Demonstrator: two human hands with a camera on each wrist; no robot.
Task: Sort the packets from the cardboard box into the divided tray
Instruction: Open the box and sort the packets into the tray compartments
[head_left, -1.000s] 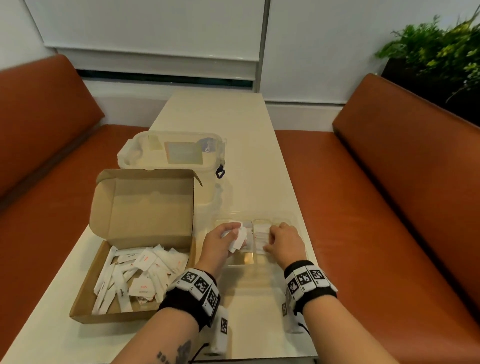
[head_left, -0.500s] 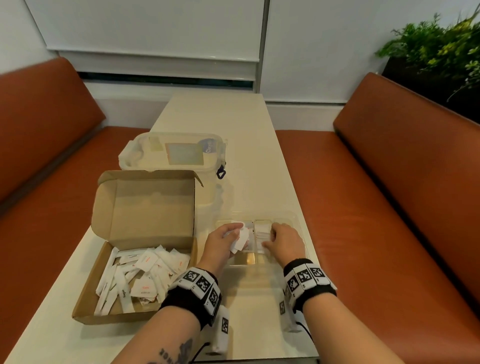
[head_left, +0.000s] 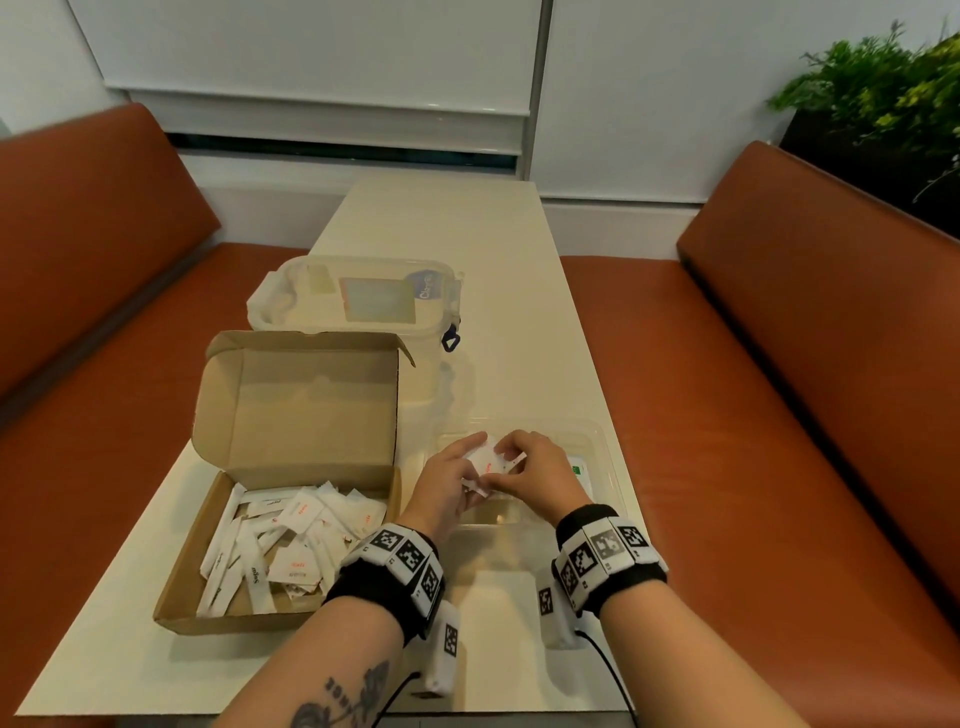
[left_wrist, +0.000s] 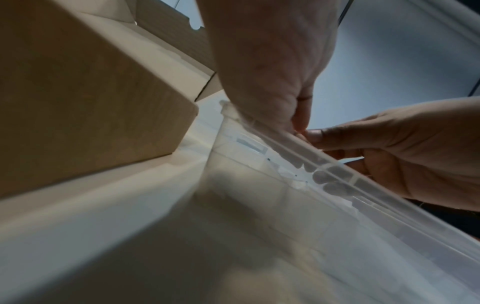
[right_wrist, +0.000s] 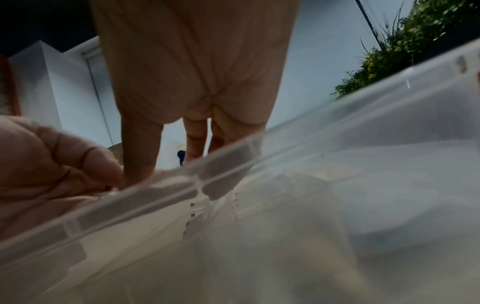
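An open cardboard box (head_left: 179, 597) on the left of the table holds several white packets (head_left: 291, 540) with red print. To its right lies the clear divided tray (head_left: 605, 447). Over the tray's left part, my left hand (head_left: 457, 470) and right hand (head_left: 519, 460) meet and both pinch a small bunch of white packets (head_left: 491, 466). A packet with a green mark (head_left: 579, 472) lies in a right compartment. In the left wrist view my left hand (left_wrist: 280, 86) touches fingertips with the right hand (left_wrist: 389, 152) above the tray rim (left_wrist: 335, 164). The bunch itself is hidden in both wrist views.
A lidded translucent plastic container (head_left: 363, 296) stands behind the cardboard box, whose raised lid (head_left: 306, 400) faces me. The narrow table (head_left: 467, 218) runs between two orange benches (head_left: 753, 415). A plant (head_left: 883, 98) sits at the far right.
My right hand has left the tray's middle compartment and moved left to the bunch in my left hand. Both hands now hold it together, slightly higher over the tray.
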